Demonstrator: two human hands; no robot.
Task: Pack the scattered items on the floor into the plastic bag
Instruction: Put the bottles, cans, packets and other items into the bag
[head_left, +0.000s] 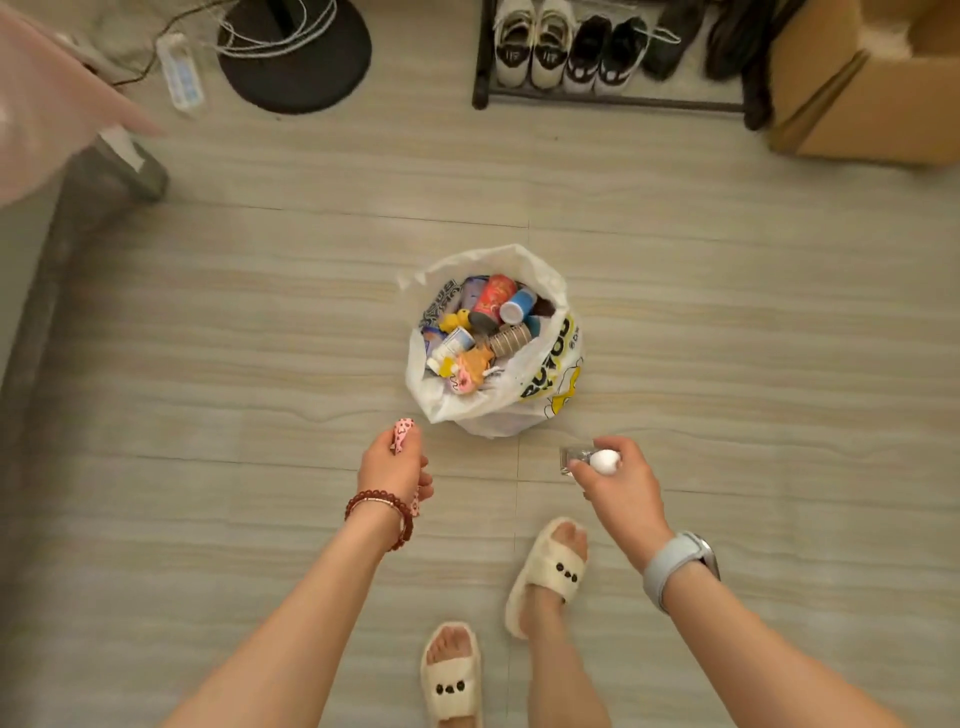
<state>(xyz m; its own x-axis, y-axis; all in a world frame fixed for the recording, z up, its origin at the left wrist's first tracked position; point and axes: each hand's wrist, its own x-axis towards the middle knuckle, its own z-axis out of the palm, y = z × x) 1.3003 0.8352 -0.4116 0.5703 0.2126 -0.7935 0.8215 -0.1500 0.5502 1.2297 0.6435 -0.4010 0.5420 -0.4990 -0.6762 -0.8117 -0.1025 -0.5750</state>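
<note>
Head view: plastic bag (540, 384) sits ahead between both hands; left hand (393, 467) pinches a pink toy (402, 434), right hand (621, 483) grips a white egg (605, 461).

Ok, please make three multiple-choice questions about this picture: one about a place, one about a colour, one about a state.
1. Where does the plastic bag stand?
A. on the floor, in front of both hands
B. on the shoe rack
C. inside the cardboard box

2. What colour is the small item in the left hand?
A. green
B. pink with dark spots
C. plain black

3. What is the state of the right hand?
A. flat and open on the floor
B. hanging idle, holding nothing
C. gripping a white round thing and a clear piece

Answers:
1. A: the bag sits open on the floor tiles, beyond the two hands.
2. B: the pink spotted item sticks out past the fingers.
3. C: the fingers curl round the white round thing, with the clear piece beside it.
</note>
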